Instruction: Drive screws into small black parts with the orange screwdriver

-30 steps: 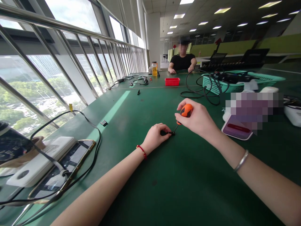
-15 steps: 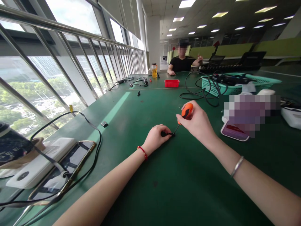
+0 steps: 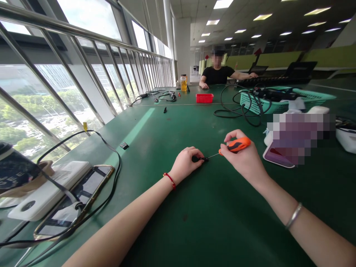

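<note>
My left hand [image 3: 187, 161] is closed on a small black part [image 3: 205, 159], holding it down on the green table [image 3: 167, 222]. Fingers hide much of that part, so its exact kind does not show. In my right hand [image 3: 244, 159] is a screwdriver with an orange and black handle [image 3: 238, 145], gripped between thumb and fingers. The screwdriver lies nearly level, its thin shaft pointing left. Its tip is at the right end of the black part; whether they touch I cannot tell.
At left are a phone [image 3: 75, 204], a white power strip [image 3: 50, 189] and looping cables. A small metal piece [image 3: 124, 145] lies nearby. Farther off stand a red bin [image 3: 204, 98] and a teal basket [image 3: 311, 97] with cables. A person [image 3: 218, 74] sits across the table.
My right hand has moved right and lower, tipping the screwdriver from steep to nearly level. My left hand keeps its hold. The person across has lowered a raised hand to the table.
</note>
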Demonstrator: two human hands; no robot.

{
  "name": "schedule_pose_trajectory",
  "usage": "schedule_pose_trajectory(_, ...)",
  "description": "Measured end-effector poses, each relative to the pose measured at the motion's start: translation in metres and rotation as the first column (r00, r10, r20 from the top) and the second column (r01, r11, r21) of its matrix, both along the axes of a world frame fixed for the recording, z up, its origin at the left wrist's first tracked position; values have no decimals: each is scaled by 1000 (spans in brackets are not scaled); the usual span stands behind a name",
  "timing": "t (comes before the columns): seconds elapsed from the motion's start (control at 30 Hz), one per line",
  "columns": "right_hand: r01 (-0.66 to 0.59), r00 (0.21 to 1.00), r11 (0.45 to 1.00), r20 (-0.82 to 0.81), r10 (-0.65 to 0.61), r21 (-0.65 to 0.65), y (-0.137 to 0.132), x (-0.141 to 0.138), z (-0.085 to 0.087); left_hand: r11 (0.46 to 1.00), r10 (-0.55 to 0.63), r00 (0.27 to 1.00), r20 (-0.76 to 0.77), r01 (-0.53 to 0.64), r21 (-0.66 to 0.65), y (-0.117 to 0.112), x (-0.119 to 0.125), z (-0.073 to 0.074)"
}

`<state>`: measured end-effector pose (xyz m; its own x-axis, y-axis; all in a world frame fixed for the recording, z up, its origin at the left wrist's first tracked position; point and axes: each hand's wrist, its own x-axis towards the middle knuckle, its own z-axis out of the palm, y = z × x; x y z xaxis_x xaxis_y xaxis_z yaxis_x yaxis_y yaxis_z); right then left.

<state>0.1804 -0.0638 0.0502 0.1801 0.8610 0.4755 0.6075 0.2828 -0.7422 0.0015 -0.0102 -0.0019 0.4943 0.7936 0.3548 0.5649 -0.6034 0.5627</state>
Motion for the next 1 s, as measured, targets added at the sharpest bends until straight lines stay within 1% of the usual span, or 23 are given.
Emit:
schedule_pose_trajectory(0.2, -8, 1000, 1000, -24, 9, 24, -7, 7, -9, 1000, 6, 1000, -14, -6, 4, -3, 1, 3)
schedule_pose_trajectory(0.3, -53, 999, 998, 9, 53, 29, -10, 7, -8, 1000, 6, 1000, -15, -6, 6, -3, 0, 3)
schedule_pose_trajectory(0.4, -73, 997, 996, 41, 71, 49, -13, 5, -6, 1000, 3, 1000, -16, -3, 8, -3, 0, 4)
schedule_pose_trajectory(0.8, -66, 995, 995, 79, 60, 77, -18, 2, -4, 996, -3, 998, 65, 8, -87, -1, 0, 3)
schedule_pose_trajectory(1.0, -61, 996, 994, 71, 55, 87, -17, 4, -6, 994, -5, 996, 85, 14, -106, -1, 0, 4)
